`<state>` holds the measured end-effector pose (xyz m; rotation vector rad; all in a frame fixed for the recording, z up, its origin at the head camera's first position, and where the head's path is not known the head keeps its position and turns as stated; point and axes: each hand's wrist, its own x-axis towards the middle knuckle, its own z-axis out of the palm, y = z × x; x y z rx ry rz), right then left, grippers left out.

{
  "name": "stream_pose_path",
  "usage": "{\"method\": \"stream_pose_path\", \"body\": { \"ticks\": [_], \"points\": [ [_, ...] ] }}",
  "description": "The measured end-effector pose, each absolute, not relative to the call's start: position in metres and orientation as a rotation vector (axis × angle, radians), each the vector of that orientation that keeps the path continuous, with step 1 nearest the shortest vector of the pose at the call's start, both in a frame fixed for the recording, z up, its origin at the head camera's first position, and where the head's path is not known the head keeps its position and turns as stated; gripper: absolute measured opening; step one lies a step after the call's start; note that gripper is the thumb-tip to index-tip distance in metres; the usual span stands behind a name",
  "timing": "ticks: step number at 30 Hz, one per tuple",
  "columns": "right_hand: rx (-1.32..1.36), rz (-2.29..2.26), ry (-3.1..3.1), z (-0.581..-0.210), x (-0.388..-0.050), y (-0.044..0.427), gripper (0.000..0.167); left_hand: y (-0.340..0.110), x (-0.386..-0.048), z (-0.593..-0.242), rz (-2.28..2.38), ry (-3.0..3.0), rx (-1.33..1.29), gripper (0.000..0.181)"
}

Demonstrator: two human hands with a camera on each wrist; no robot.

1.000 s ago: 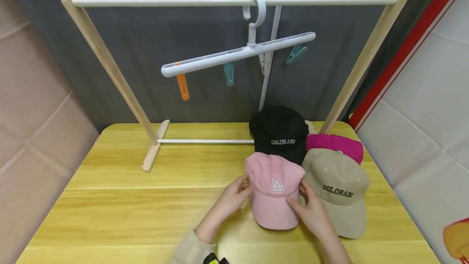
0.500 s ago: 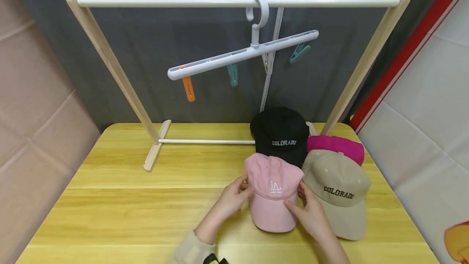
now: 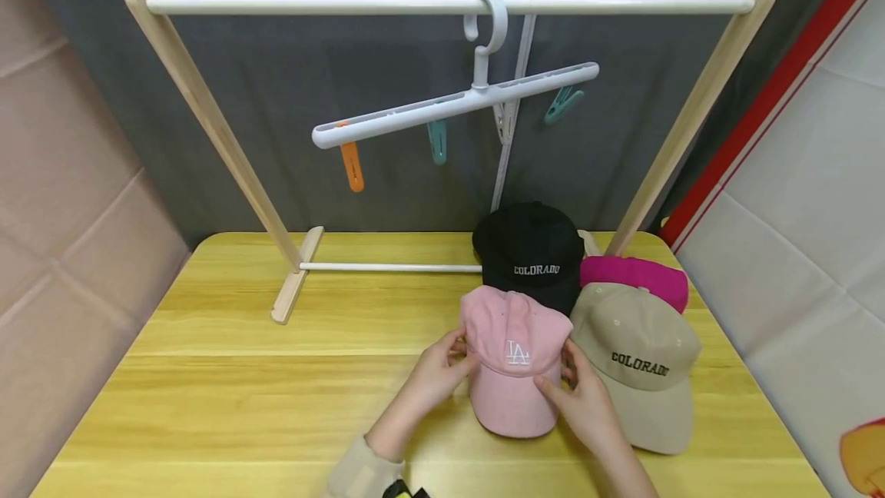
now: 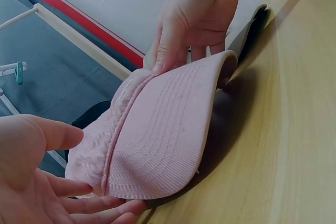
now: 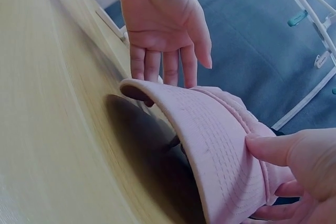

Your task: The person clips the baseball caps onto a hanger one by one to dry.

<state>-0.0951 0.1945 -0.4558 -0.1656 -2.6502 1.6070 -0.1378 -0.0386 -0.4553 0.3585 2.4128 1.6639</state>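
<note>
A pink baseball cap with white LA lettering sits brim-forward at the right of the table's middle. My left hand is at its left side. In the left wrist view, that hand's extended fingertips touch the cap's edge while the thumb stands off. My right hand holds the opposite side; its thumb presses on the cap near the brim seam in the right wrist view, with fingers behind and below, partly hidden. The brim's front edge arches above the tabletop. Behind the pink cap is a black COLORADO cap.
Right of my right hand lies a beige COLORADO cap, with a magenta cloth item behind it. A wood-and-white rack stands across the back, bearing a tilted white hanger with orange, teal and white clips. The wooden table extends leftward.
The pink cap and both hands have shifted very slightly left since a second ago. The hanger sways a little and the head view has moved slightly.
</note>
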Motion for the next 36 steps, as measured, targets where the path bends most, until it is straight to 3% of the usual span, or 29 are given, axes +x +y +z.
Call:
{"method": "stream_pose_path", "body": {
  "ticks": [22,36],
  "points": [
    [-0.169,1.696,-2.534,-0.446,-0.100,0.188,0.080,-0.050,-0.135,-0.433,1.894,2.324,0.240,0.057],
    [-0.164,1.767,-2.508,-0.438,-0.107,0.182,0.064,-0.061,-0.140,-0.434,1.857,2.391,0.264,0.056]
  ]
}}
